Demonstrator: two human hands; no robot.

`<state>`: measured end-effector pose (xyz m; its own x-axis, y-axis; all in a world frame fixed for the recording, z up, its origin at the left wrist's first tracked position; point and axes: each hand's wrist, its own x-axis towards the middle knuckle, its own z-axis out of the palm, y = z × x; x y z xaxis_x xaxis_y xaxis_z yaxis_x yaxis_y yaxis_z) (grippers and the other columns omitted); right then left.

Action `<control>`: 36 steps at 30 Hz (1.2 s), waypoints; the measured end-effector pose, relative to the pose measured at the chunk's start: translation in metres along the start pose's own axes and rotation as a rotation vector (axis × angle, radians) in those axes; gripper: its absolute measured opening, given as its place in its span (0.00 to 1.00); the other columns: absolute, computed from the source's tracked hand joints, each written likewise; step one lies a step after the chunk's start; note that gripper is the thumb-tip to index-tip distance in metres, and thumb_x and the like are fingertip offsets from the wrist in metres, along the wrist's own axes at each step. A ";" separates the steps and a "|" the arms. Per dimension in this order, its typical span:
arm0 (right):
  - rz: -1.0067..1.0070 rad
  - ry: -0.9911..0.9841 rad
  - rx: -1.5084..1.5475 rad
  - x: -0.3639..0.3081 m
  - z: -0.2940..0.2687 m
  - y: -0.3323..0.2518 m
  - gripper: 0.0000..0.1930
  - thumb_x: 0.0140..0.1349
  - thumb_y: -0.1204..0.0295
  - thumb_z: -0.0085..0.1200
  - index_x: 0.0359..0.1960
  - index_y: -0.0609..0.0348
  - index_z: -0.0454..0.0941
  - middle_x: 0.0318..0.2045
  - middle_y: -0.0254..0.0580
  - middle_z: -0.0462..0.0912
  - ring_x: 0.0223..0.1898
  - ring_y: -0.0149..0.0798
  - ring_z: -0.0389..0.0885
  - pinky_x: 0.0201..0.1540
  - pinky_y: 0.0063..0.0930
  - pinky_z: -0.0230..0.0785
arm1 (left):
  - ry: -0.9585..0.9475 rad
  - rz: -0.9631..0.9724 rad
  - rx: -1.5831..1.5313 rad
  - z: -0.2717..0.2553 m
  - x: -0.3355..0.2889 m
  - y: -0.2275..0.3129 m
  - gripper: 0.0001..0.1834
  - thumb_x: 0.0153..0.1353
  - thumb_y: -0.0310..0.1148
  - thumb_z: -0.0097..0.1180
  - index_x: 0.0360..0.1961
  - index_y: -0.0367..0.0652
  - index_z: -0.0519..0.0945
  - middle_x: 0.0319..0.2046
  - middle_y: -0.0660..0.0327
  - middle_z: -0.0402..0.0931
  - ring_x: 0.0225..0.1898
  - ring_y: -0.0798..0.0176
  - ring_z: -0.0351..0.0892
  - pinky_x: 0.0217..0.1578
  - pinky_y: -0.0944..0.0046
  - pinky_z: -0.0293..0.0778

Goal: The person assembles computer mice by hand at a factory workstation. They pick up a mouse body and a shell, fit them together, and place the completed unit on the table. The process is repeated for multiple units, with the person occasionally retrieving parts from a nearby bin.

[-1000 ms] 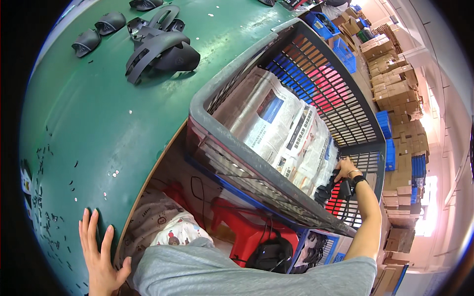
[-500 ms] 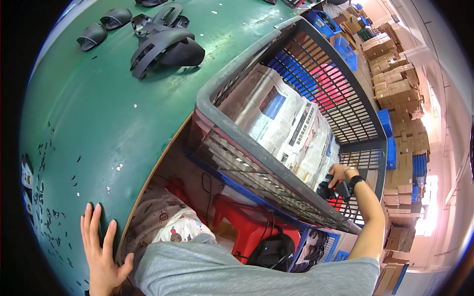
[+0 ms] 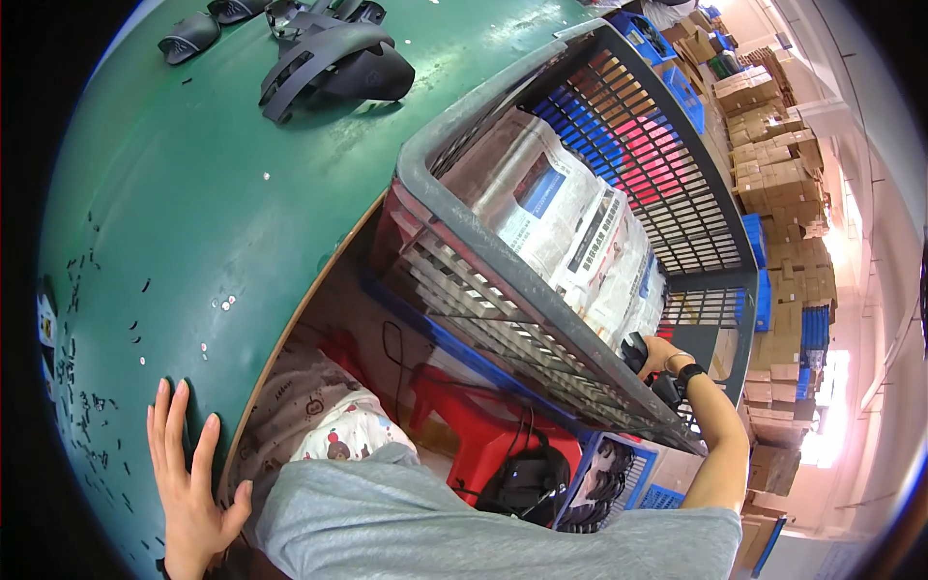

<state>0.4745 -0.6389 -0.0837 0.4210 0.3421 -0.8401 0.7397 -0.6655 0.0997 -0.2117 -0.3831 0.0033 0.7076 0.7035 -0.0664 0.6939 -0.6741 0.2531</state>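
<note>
My left hand (image 3: 188,483) lies with its fingers outstretched on the green tabletop (image 3: 222,232), at the near edge. On the right, my right hand (image 3: 661,358) is down in the near end of a large dark grey plastic crate (image 3: 483,256), closed around a black plastic part (image 3: 634,352). More black plastic (image 3: 667,390) shows below that hand, by the wrist; whether it is the same piece I cannot tell. Beside the hand, folded newspaper (image 3: 590,237) covers the crate's contents.
Curved black plastic parts (image 3: 338,70) and a smaller rounded black shell (image 3: 189,39) lie at the table's far side. Small black scraps (image 3: 92,435) are scattered at left. Under the crate are a red stool (image 3: 454,411), a black bag (image 3: 532,474) and a blue basket (image 3: 604,478).
My right hand has risen slightly, and the black part it grips shows more clearly above the newspaper. My left hand stays on the table. The view has shifted a little.
</note>
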 end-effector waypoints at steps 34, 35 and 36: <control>0.286 -0.327 -0.387 0.011 0.020 0.005 0.30 0.37 0.59 0.65 0.44 0.65 0.79 0.41 0.49 0.82 0.41 0.43 0.81 0.43 0.34 0.73 | -0.004 0.003 -0.026 -0.005 0.003 0.003 0.36 0.42 0.34 0.57 0.57 0.43 0.67 0.64 0.41 0.54 0.65 0.31 0.51 0.60 0.33 0.50; 0.281 -0.293 -0.392 0.013 0.023 0.012 0.29 0.38 0.60 0.65 0.44 0.64 0.79 0.41 0.50 0.82 0.41 0.44 0.81 0.43 0.34 0.73 | -0.004 0.003 -0.026 -0.005 0.003 0.003 0.35 0.42 0.34 0.57 0.57 0.43 0.67 0.64 0.41 0.54 0.65 0.31 0.51 0.60 0.33 0.50; 0.275 -0.266 -0.398 0.014 0.026 0.020 0.29 0.38 0.61 0.64 0.44 0.64 0.79 0.41 0.50 0.82 0.41 0.44 0.81 0.43 0.34 0.73 | -0.004 0.003 -0.026 -0.006 0.003 0.003 0.35 0.42 0.34 0.57 0.57 0.43 0.67 0.64 0.41 0.54 0.65 0.31 0.51 0.60 0.33 0.50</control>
<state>0.4814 -0.6645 -0.1074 0.5177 -0.0226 -0.8553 0.7843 -0.3870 0.4849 -0.2082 -0.3815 0.0092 0.7101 0.7006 -0.0695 0.6883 -0.6700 0.2779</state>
